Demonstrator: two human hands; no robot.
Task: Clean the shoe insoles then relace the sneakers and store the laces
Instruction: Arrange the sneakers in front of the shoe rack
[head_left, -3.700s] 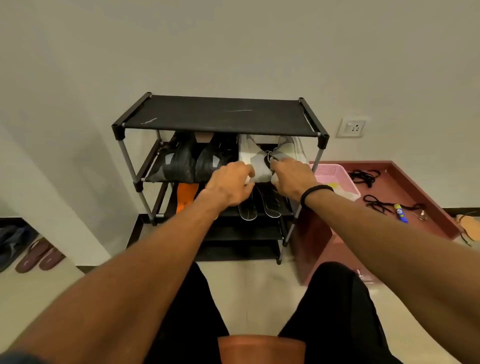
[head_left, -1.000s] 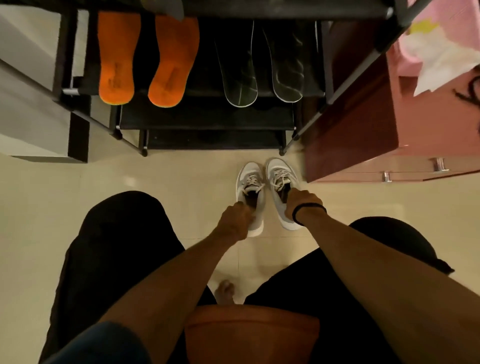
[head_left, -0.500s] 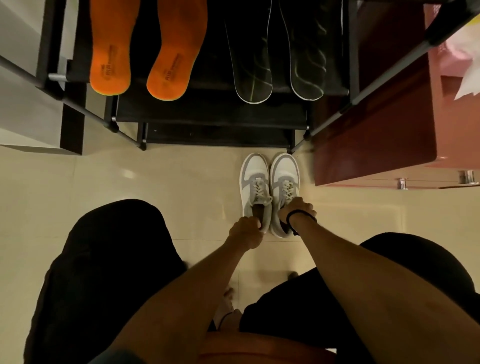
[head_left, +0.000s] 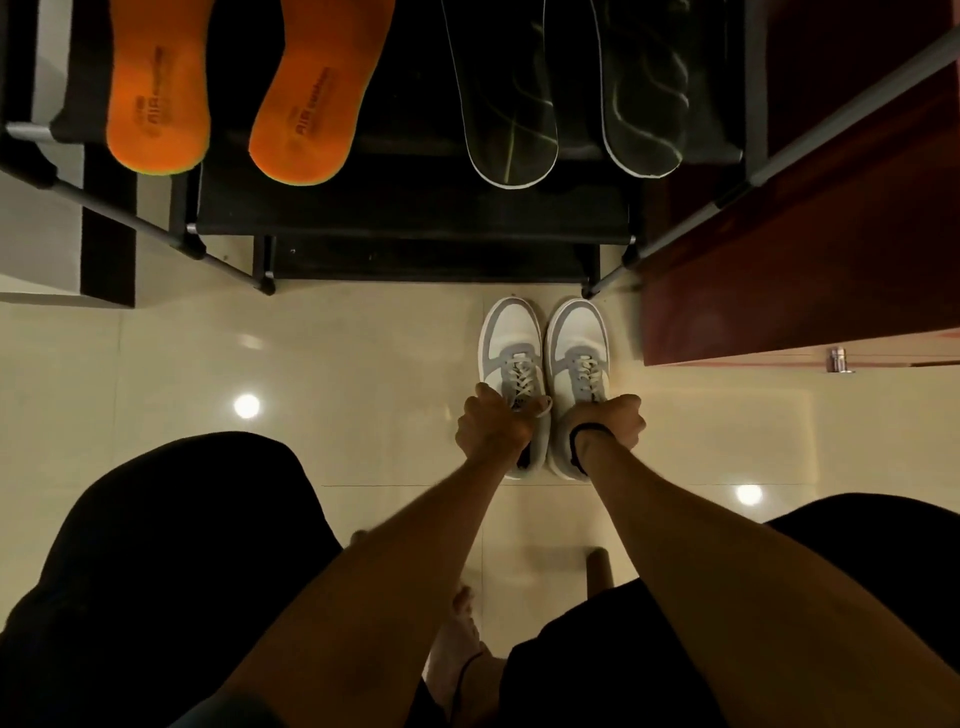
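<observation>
Standing side by side on the cream tiled floor (head_left: 156, 389), the left sneaker (head_left: 511, 338) and right sneaker (head_left: 576, 338) point their toes at the foot of the black shoe rack (head_left: 415, 218), touching or nearly touching each other. Both are white and grey and carry laces. The left hand (head_left: 491, 428) is curled round the collar of the left sneaker, with a pale lace end showing just beside its knuckles; the right hand (head_left: 608, 423), a black band at its wrist, is curled round the collar of the right sneaker. The fingers of both hands are hidden inside the shoe openings. On a rack shelf above lie two orange insoles (head_left: 228, 88) on the left and two dark insoles (head_left: 571, 93) with pale edges on the right, their heels jutting over the shelf's front edge. A reddish-brown cabinet (head_left: 805, 260) stands just right of the rack.
</observation>
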